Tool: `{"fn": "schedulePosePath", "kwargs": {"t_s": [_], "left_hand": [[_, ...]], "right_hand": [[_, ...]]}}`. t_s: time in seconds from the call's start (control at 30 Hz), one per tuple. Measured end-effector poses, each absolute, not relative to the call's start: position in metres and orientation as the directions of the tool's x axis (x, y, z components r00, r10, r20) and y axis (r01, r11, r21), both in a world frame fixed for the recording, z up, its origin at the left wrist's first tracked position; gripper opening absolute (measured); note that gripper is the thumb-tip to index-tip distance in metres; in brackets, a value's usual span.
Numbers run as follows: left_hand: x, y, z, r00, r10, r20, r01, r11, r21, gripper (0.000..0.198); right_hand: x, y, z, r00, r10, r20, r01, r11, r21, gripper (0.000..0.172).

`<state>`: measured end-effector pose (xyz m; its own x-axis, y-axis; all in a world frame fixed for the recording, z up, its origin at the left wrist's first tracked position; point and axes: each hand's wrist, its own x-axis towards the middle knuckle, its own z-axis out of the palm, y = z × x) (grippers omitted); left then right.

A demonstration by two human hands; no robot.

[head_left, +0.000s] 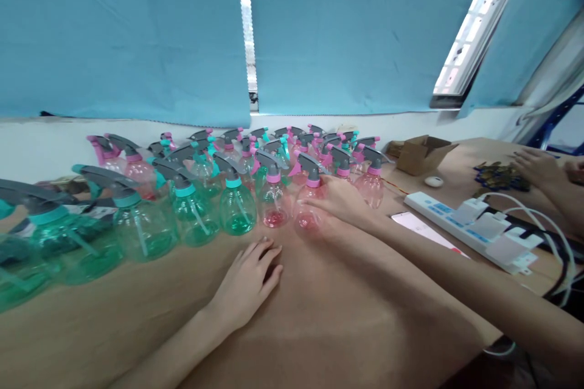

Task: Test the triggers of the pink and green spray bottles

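My right hand (340, 197) reaches forward and has its fingers wrapped around a clear pink spray bottle (306, 219) with a grey and pink trigger head. That bottle stands upright on the table in the front row. Beside it on the left is another pink spray bottle (274, 203), then a green spray bottle (237, 213) with a turquoise collar. My left hand (246, 282) lies on the tabletop, fingers apart and slightly bent, holding nothing. Its fingertips are just in front of the bottles.
Many more green and pink spray bottles (146, 231) fill the left and back. On the right are a white power strip (465, 228) with plugs, a phone (424, 232), a cardboard box (422, 155), a white mouse (433, 181) and small metal pieces (499, 176) near another person's hand (538, 165).
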<state>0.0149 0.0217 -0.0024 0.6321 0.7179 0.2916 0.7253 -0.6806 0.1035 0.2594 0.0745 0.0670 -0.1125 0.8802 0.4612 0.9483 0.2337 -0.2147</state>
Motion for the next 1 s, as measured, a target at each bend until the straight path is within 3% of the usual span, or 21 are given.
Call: {"fn": "schedulePosePath", "kwargs": {"t_s": [0.27,0.57,0.8,0.9,1.0], "left_hand": [[0.014,0.023,-0.004,0.628,0.731,0.267,0.735,-0.67,0.108,0.034],[0.014,0.024,-0.002,0.633,0.728,0.264,0.734,-0.672,0.094,0.033],[0.016,0.031,0.012,0.659,0.708,0.255,0.71,-0.697,0.099,0.032],[0.026,0.034,0.02,0.67,0.69,0.274,0.689,-0.715,0.116,0.03],[0.043,0.035,0.026,0.688,0.664,0.292,0.662,-0.74,0.123,0.029]], "right_hand": [[0.259,0.092,0.066,-0.043,0.902,0.43,0.959,0.158,-0.235,0.059],[0.26,0.097,0.064,-0.052,0.9,0.434,0.931,0.201,-0.306,0.069],[0.296,0.06,0.073,-0.053,0.875,0.481,0.897,0.253,-0.362,0.034],[0.323,0.052,0.07,0.011,0.867,0.499,0.903,0.206,-0.378,0.032],[0.342,0.053,0.064,0.078,0.865,0.495,0.918,0.132,-0.375,0.04]]}}
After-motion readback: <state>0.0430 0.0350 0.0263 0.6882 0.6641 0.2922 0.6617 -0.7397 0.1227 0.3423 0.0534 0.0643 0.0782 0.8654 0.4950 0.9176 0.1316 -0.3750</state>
